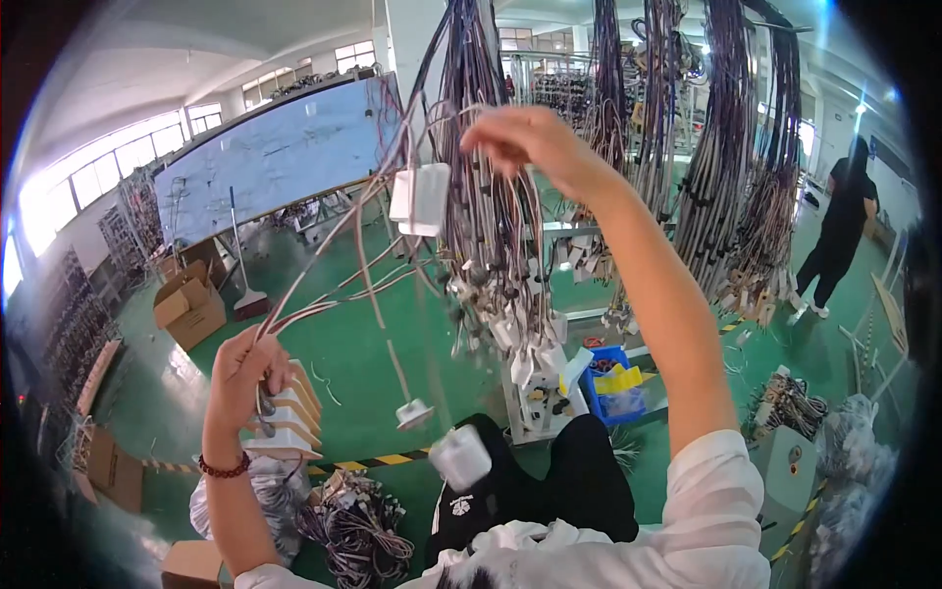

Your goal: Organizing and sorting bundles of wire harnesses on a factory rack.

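Note:
My left hand point(245, 378) is closed round a bundle of thin cables point(319, 306) that stretches up and right. White plug-like parts with tan edges point(299, 407) sit beside and below that hand. Up at the hanging harnesses, my right hand point(520, 147) has its fingers curled next to a looping cable; what they pinch, if anything, is hidden. A white box-shaped part point(420, 199) hangs among the cables left of my right hand. Lower down dangle a small round white part point(414, 413) and a blurred white block point(461, 458), in front of my legs.
Thick wire bundles point(706, 187) hang from a rack ahead and to the right. A blue bin point(613, 393) stands by the rack's foot. Cable heaps point(358, 530) lie near my legs. Cardboard boxes point(191, 306) and a broom point(248, 299) are at left; a person point(844, 226) stands far right.

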